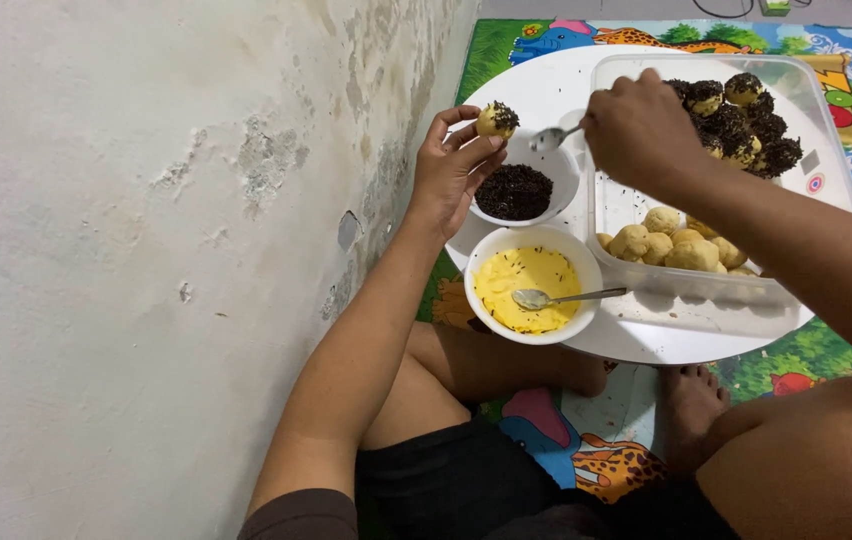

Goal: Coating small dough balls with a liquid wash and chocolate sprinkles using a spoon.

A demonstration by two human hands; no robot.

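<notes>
Fingertips [481, 135] of left hand [451, 170] pinch a sprinkled ball [497, 120] — right hand [636, 125] grips a spoon [552, 137]

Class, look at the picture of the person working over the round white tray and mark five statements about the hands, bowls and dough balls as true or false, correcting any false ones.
1. The left hand holds a small round dough ball topped with dark sprinkles. True.
2. The right hand is empty. False: it holds a small metal spoon.
3. The white bowl of yellow liquid has a second metal spoon resting in it. True.
4. The white bowl of dark sprinkles stands inside the clear plastic container. False: it stands beside it on the round white tray.
5. All balls in the container are coated. False: plain pale balls lie at the near end.
</notes>
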